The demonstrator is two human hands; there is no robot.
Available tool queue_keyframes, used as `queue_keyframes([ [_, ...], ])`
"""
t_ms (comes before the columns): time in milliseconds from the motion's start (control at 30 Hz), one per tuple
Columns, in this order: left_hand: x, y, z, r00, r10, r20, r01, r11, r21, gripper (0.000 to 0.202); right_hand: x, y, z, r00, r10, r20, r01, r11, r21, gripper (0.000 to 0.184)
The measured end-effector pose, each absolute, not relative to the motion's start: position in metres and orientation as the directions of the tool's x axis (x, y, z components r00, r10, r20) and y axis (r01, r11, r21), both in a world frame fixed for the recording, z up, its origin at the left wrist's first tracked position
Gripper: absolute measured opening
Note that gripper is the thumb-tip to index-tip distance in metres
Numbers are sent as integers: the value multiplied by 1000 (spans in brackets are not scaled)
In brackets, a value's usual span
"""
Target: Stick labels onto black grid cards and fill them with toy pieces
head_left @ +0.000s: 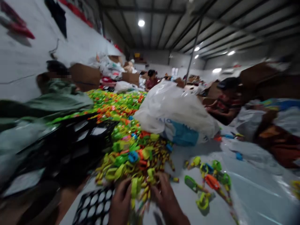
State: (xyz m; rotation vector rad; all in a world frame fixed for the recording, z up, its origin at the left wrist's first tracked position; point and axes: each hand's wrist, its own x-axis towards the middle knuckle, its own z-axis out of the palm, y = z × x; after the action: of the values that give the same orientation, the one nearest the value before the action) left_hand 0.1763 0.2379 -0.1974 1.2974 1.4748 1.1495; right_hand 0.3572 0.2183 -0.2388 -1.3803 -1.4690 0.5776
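Note:
At the table's near edge my left hand (120, 198) has its fingers closed on a yellow-green loop-shaped plastic piece (134, 189). My right hand (167, 198) is just across from it, fingers bent around something hidden beside another yellow plastic piece (151, 175). Between the hands lie short striped yellow sticks (145, 193), blurred. Right in front spreads a heap of green, yellow, orange and blue plastic pieces (122, 143), with more striped sticks (162, 153) along its right side. To the left of my left hand lies a black tray with round holes (93, 203).
A big white plastic bag (171, 106) rests on the table behind the heap. Loose coloured pieces (212, 181) lie to the right, beside clear plastic sheeting (257, 181). Black trays (70, 147) are stacked at left. Other people sit at left, at right (227, 100) and farther back.

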Motion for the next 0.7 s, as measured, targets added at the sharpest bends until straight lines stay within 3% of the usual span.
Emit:
queue_keyframes([
  [67,172,233,-200,-55,994,-89,68,93,993,46,359,211,-244,139,932,334,414,251,-875,31],
  [167,174,222,-197,-8,985,-171,-105,169,980,44,367,198,-227,10,992,123,220,118,-968,28],
  [300,178,207,-194,19,988,-151,-129,152,980,35,369,179,-200,-124,992,-8,17,-5,-1000,41],
  [367,178,203,-193,18,996,-92,-16,92,996,30,366,173,-197,-89,996,-15,69,-9,-998,45],
  [467,179,201,-189,45,999,-7,134,1,991,23,363,168,-196,-21,999,26,114,28,-993,34],
  [600,186,197,-181,195,972,-133,-15,139,990,28,364,165,-191,-85,993,84,-32,81,-996,20],
  [700,189,194,-181,255,940,-225,-114,260,959,34,367,165,-193,-81,986,148,84,154,-984,27],
])
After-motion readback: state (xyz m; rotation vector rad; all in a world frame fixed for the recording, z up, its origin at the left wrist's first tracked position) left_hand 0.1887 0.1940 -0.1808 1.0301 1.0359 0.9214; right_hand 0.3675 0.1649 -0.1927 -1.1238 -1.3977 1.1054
